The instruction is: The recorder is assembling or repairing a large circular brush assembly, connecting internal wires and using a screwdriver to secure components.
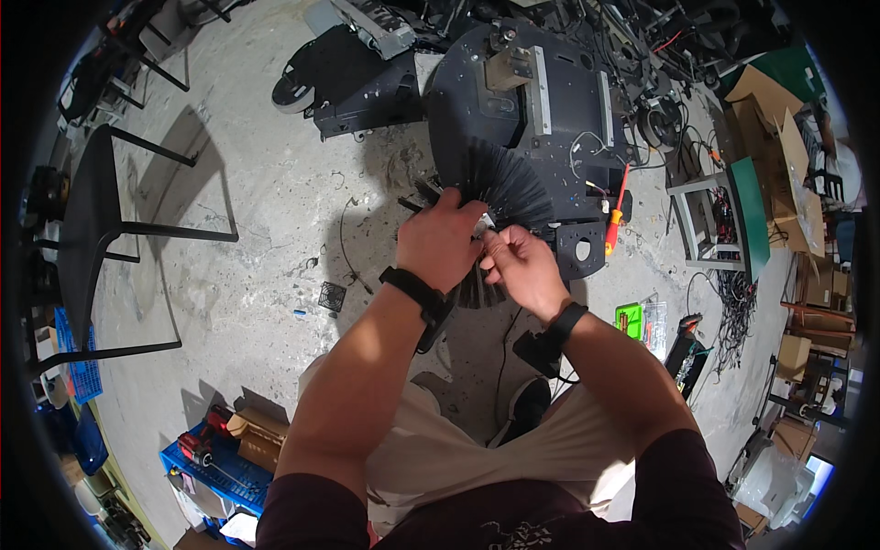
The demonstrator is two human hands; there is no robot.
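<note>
Round black brush held at chest height, small metal part at its hub.

My left hand (440,240) grips the black bristle brush (504,188); my right hand (520,266) pinches a small silver fitting (484,223) at its centre. I judge fitting work unfinished. On the floor (257,211), a blue crate (220,472) holds tools and a green tray (629,319) small parts.

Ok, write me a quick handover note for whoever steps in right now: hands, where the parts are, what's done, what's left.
Left hand: gripping the black round bristle brush from above.
Right hand: fingertips pinched on a small silvery piece at the brush's hub.
Brush is held in the air, over the concrete floor, just in front of the dark round machine base.
Red-and-yellow screwdriver lies on the base's right edge.
Done: brush is off the base, in hand.
Left: whatever the hub piece needs; I can't tell if it's going on or coming off.
</note>
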